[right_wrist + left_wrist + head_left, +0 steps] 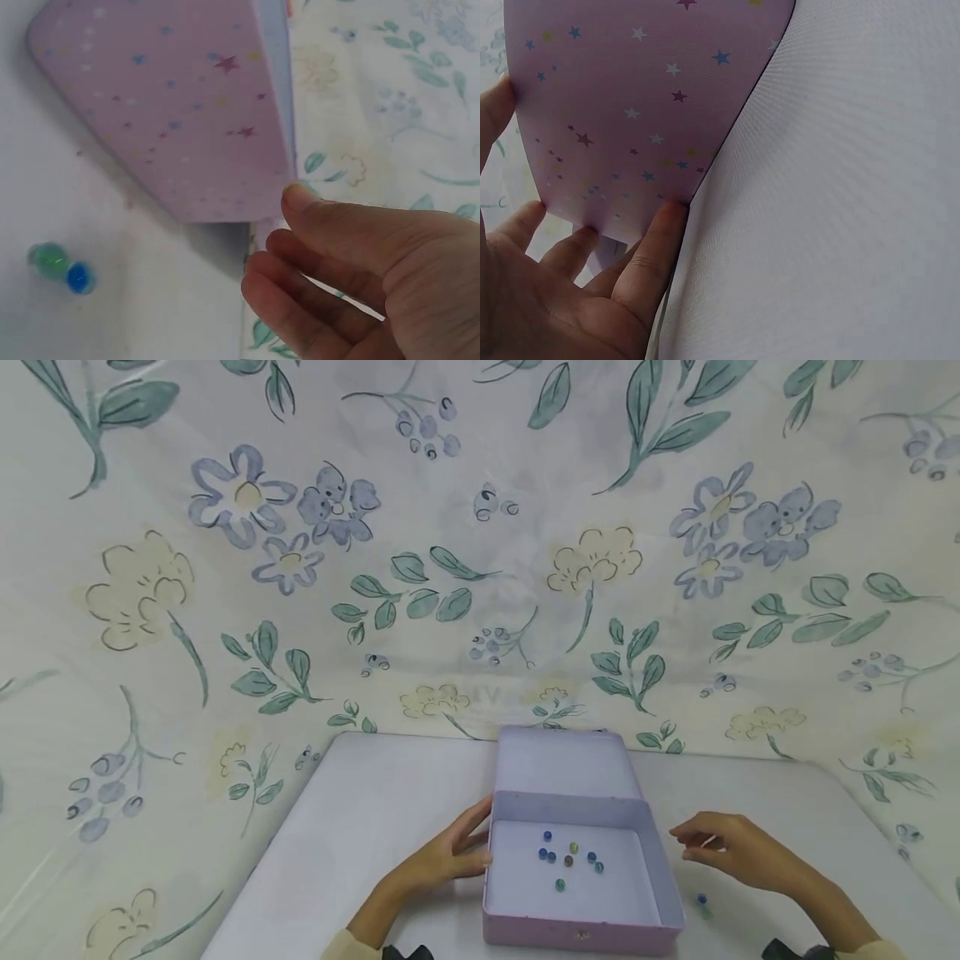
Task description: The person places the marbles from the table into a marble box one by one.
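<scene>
A pink tin box (540,930) with stars on its outer walls stands on the table, its lid (566,764) tipped back. Several glass marbles lie scattered on its pale floor, among them a blue marble (547,836), a brown marble (568,861) and a green marble (560,885). My left hand (431,864) rests its spread fingertips against the box's left wall. To the right of the box, my right hand (738,852) hovers with loosely bent fingers, and nothing shows between them. Below it on the table, a green marble (51,260) touches a blue marble (81,277).
The white table (300,860) extends on both sides of the box. Behind it hangs a pale cloth (480,635) printed with flowers and leaves, close to the raised lid.
</scene>
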